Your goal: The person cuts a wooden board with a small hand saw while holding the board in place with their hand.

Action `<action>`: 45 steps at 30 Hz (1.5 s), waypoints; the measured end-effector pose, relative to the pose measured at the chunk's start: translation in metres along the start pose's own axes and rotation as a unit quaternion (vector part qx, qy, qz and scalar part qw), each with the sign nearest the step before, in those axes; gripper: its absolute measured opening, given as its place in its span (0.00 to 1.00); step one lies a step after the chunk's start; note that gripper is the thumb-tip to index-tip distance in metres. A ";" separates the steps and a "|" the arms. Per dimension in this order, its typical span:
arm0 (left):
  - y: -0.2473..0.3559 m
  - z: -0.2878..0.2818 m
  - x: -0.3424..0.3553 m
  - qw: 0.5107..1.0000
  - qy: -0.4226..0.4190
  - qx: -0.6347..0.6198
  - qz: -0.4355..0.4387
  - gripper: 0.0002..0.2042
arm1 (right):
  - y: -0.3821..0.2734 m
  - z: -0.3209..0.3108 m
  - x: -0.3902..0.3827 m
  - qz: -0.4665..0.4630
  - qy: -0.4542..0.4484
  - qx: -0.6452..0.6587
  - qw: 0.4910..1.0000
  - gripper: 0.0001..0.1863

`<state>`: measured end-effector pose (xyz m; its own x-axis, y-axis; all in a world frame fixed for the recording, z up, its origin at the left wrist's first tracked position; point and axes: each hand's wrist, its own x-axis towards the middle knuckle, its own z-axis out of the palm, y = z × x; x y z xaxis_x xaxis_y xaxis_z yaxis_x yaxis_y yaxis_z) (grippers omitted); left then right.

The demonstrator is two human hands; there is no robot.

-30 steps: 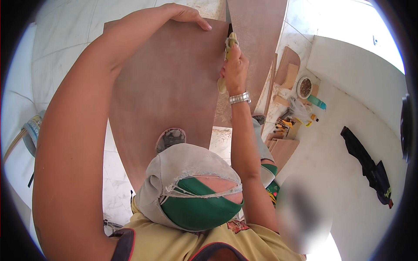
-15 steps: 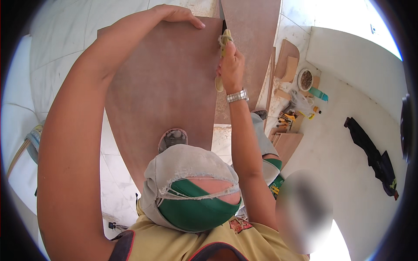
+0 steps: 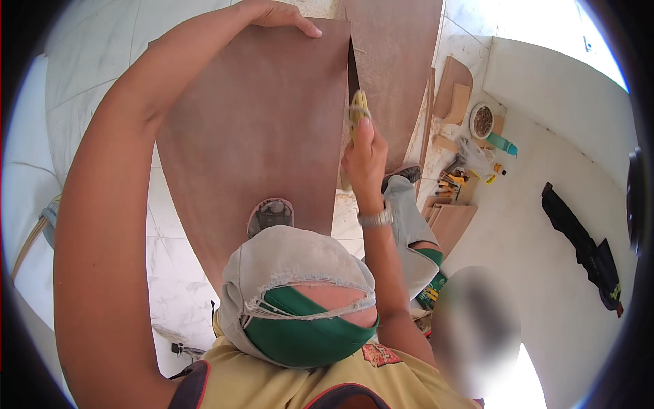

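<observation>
My right hand [image 3: 366,153] is closed round the yellow handle of a handsaw [image 3: 359,105]. Its dark blade [image 3: 353,65] lies along the gap between a large brown wooden board [image 3: 259,123] and a second brown sheet [image 3: 398,61] to its right. At the far edge of the large board, my left hand [image 3: 286,15] grips with the thumb lying on top; the other fingers are mostly hidden. My shoe [image 3: 271,217] is planted on the near part of the board.
On the right along the wall lie board offcuts [image 3: 451,88], a round bowl [image 3: 481,120], a teal bottle [image 3: 501,144], a clear plastic bag [image 3: 473,160] and yellow-handled tools [image 3: 449,183]. A dark garment [image 3: 582,245] lies further right. White tiles [image 3: 184,300] cover the floor.
My right hand has drawn the saw back toward me, baring more of the blade in the gap. The left hand keeps its place at the board's far edge.
</observation>
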<state>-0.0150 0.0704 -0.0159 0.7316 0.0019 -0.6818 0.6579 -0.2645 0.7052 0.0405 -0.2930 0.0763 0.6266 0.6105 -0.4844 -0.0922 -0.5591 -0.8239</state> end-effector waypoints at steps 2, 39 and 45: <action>0.015 0.003 0.012 0.999 -0.023 0.027 0.005 0.36 | -0.015 0.012 0.077 0.000 0.009 -0.008 1.000 0.27; 0.021 0.006 0.003 1.000 -0.010 0.029 -0.005 0.37 | -0.032 0.011 0.080 0.023 -0.029 0.046 0.998 0.24; -0.004 0.009 0.004 0.999 0.013 -0.002 -0.050 0.36 | -0.013 -0.011 -0.033 0.047 -0.038 0.038 0.997 0.28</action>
<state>-0.0163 0.0629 -0.0228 0.6672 0.0536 -0.7429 0.7281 -0.2572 0.6354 0.0292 -0.3119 0.1066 0.5523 0.5992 -0.5797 -0.2088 -0.5738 -0.7920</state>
